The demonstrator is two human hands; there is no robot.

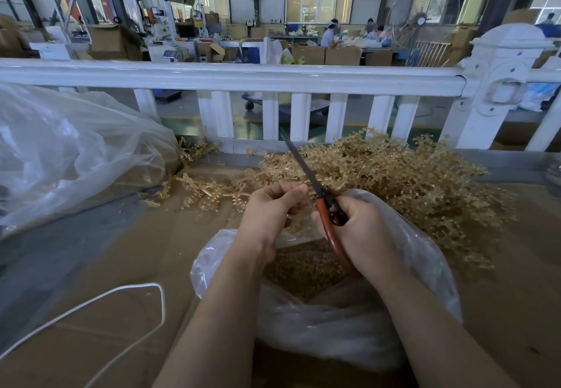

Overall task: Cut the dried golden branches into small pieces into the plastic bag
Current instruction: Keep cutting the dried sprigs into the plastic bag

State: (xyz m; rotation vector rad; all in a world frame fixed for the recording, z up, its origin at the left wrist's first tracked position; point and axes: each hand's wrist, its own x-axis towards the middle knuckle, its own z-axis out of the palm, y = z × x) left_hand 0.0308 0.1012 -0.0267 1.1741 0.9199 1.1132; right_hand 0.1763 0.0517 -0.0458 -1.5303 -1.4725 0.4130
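Clear plastic bag [425, 269] holds cut golden pieces [303, 269].

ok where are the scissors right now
In the head view the scissors are in the right hand, centre frame above the open plastic bag, blades pointing up and away beside the left hand.

2 hands [273, 208], 1 scissors [306, 172], 2 plastic bags [425, 254], 1 white cord [91, 305].

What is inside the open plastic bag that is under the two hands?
The plastic bag holds a heap of small golden-brown cut pieces. The left hand, the right hand and the bag's folded front cover the rest, so its depth cannot be seen.
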